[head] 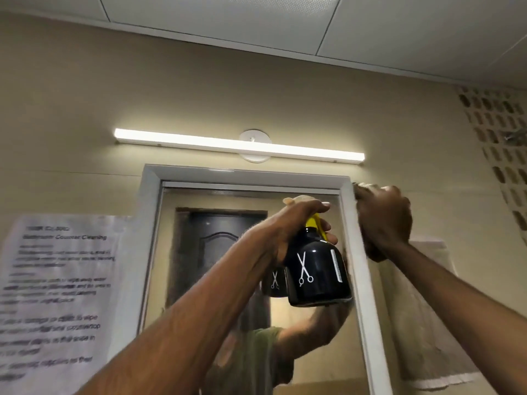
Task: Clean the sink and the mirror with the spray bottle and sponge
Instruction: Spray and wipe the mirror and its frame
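The mirror [216, 252] in a white frame [353, 238] fills the middle of the view. My left hand [296, 223] is raised in front of its upper right part and grips the neck of a black spray bottle [319, 275] with a yellow trigger and white scissors and comb marks. My right hand [383, 220] is pressed against the frame's upper right corner, closed over something light, of which only a sliver shows at the fingertips [360, 187]; I cannot tell if it is the sponge. The sink is out of view.
A lit tube lamp [239, 145] hangs on the wall above the mirror. A printed instruction sheet [57, 295] is taped to the left, a pale towel [422, 309] hangs to the right. The mirror reflects a dark door and a person.
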A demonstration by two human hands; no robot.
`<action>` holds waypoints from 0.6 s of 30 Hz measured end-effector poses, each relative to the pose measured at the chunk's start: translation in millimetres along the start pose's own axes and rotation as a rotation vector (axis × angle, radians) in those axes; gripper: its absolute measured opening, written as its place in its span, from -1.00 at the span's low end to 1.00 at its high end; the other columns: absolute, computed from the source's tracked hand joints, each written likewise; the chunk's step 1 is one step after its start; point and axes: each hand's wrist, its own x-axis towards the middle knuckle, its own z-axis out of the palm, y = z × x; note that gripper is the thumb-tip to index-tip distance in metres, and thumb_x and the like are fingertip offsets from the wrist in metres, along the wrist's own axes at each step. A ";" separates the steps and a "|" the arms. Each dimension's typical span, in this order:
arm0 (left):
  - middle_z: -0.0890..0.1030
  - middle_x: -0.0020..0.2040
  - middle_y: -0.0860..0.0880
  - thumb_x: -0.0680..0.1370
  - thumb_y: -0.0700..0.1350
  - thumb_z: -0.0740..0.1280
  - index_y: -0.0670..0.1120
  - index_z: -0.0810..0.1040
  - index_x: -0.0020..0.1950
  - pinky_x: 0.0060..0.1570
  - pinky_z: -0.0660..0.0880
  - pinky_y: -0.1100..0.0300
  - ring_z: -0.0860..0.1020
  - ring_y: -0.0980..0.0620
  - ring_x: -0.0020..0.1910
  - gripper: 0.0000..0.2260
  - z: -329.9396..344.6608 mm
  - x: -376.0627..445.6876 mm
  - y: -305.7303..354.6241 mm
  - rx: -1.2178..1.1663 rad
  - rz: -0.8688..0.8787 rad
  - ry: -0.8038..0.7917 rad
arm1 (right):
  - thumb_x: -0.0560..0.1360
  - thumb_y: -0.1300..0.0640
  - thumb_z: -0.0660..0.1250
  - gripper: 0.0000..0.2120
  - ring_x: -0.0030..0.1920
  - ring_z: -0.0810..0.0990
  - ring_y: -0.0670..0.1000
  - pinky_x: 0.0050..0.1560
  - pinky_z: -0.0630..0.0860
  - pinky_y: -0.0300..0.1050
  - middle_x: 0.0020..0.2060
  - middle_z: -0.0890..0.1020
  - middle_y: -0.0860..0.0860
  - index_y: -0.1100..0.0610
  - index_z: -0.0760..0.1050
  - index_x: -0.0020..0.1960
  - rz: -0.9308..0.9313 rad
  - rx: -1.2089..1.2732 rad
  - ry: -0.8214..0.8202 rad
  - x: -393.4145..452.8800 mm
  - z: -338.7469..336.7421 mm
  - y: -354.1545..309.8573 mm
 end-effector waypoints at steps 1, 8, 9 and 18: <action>0.59 -0.23 -0.13 0.54 0.05 0.28 -0.15 0.48 -0.12 -0.23 0.52 0.21 0.56 -0.03 -0.27 -0.74 -12.1 -6.5 2.5 0.010 0.010 0.025 | 0.54 0.06 0.26 -0.65 0.06 0.48 0.29 0.01 0.45 0.08 0.08 0.52 0.25 0.14 0.50 0.28 0.033 0.031 0.052 -0.1 0.9 -10.0; 0.64 -0.19 -0.16 0.51 0.05 0.32 -0.18 0.52 -0.07 0.01 0.53 0.13 0.59 -0.05 -0.23 -0.72 -84.1 -43.8 15.3 0.023 0.061 0.186 | 0.57 -0.08 0.24 -0.60 -0.01 0.46 0.32 -0.04 0.41 0.08 0.00 0.54 0.29 0.16 0.53 0.26 -0.283 -0.166 0.041 11.8 -7.0 -50.6; 0.64 -0.19 -0.16 0.51 0.04 0.31 -0.18 0.52 -0.07 0.04 0.52 0.12 0.58 -0.05 -0.24 -0.73 -90.3 -47.6 15.2 0.019 0.063 0.198 | 0.58 -0.09 0.23 -0.59 -0.02 0.47 0.31 -0.06 0.41 0.08 -0.01 0.54 0.29 0.18 0.53 0.26 -0.310 -0.163 0.028 10.7 -7.1 -58.4; 0.60 -0.05 -0.17 0.47 0.06 0.36 -0.18 0.52 0.00 0.27 0.45 -0.07 0.63 -0.13 -0.12 -0.69 -129.0 -78.5 8.7 0.019 0.067 0.322 | 0.56 -0.06 0.26 -0.64 0.12 0.47 0.19 0.01 0.46 0.03 0.08 0.54 0.17 0.11 0.51 0.26 -0.453 -0.030 -0.129 -22.7 12.8 -186.7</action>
